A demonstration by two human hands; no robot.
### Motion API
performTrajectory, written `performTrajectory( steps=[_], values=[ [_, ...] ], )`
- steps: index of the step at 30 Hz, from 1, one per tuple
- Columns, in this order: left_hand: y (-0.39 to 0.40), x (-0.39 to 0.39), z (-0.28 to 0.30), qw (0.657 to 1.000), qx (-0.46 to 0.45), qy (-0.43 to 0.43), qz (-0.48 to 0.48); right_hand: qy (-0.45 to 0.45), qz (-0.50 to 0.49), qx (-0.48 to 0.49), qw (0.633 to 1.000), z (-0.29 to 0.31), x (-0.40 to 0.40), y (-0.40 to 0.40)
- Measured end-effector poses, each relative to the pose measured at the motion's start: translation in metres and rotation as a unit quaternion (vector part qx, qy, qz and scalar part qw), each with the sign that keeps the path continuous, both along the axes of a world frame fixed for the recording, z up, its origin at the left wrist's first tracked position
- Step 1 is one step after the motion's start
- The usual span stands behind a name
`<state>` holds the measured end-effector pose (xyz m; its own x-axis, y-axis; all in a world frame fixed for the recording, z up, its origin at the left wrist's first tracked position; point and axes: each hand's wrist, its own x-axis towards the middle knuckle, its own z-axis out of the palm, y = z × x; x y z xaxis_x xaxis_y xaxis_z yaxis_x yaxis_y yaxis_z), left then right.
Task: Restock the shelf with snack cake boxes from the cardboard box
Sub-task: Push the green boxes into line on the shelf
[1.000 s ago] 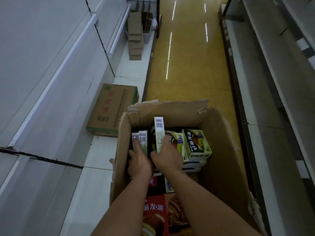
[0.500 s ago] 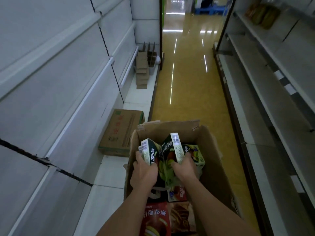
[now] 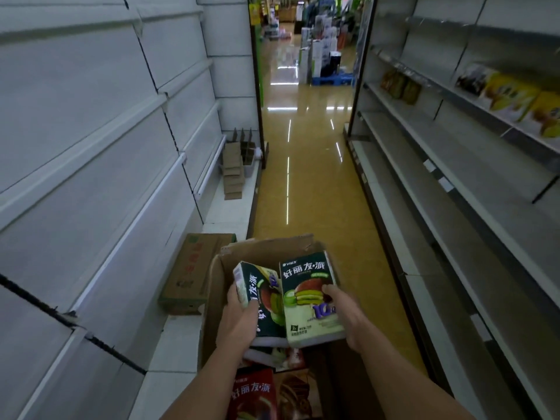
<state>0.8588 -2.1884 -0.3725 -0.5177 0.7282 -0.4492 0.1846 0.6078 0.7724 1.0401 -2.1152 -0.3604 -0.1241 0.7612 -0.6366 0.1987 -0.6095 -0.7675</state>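
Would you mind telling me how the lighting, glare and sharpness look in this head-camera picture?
Head view: dim overall, with a bluish cast. Bright streaks of glare lie on the glossy yellow floor. Wide-angle distortion bows the shelves on the right. The snack cake boxes in both hands are fairly sharp; the packages on the upper right shelf are blurred.

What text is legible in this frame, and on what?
"好丽友·派": green snack cake box in the right hand.
"10": same box, lower right, partly hidden.
"好丽友·派": red box in the cardboard box.
"友·派": box in the left hand, partly hidden.
Closed carton print: blurred.
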Motion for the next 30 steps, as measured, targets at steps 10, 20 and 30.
performTrajectory(
  steps=[10, 20, 30],
  values=[
    [-0.006, 0.028, 0.015, 0.977, 0.036, -0.197, -0.075, 0.177, -0.03, -0.14, 0.974, 0.038, 0.026, -0.047],
    [-0.019, 0.025, 0.013, 0.966, 0.031, -0.222, -0.127, 0.094, -0.085, -0.078, 0.989, 0.049, 0.017, -0.087],
    [-0.03, 0.075, 0.031, 0.959, 0.089, 0.008, -0.271, -0.038, -0.049, 0.029, 0.998, 0.056, 0.019, -0.112]
  ],
)
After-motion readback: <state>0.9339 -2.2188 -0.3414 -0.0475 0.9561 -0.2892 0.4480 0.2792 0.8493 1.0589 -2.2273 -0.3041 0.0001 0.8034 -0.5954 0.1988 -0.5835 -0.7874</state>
